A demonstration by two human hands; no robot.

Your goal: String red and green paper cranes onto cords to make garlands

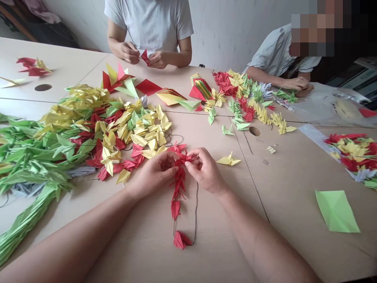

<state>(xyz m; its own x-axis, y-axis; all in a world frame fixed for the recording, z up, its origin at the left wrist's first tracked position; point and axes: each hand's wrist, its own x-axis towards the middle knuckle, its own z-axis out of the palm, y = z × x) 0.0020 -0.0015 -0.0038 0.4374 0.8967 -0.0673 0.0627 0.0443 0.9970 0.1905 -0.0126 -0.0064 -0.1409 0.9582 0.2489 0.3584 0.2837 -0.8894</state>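
My left hand (157,171) and my right hand (204,169) meet at the middle of the table, both pinching a string of red paper cranes (179,184). The strand hangs toward me along a dark thread (196,212) and ends in a red crane (180,239) near the table's front. A loose yellow crane (229,160) lies just right of my right hand. A large heap of yellow, red and green cranes (88,133) spreads to the left of my left hand.
A person in a grey shirt across the table folds red paper (145,56). Another person sits at the far right by more crane strands (253,102). A green sheet (336,211) lies at the right; folded paper stacks (171,96) and a table hole (254,131) lie further back.
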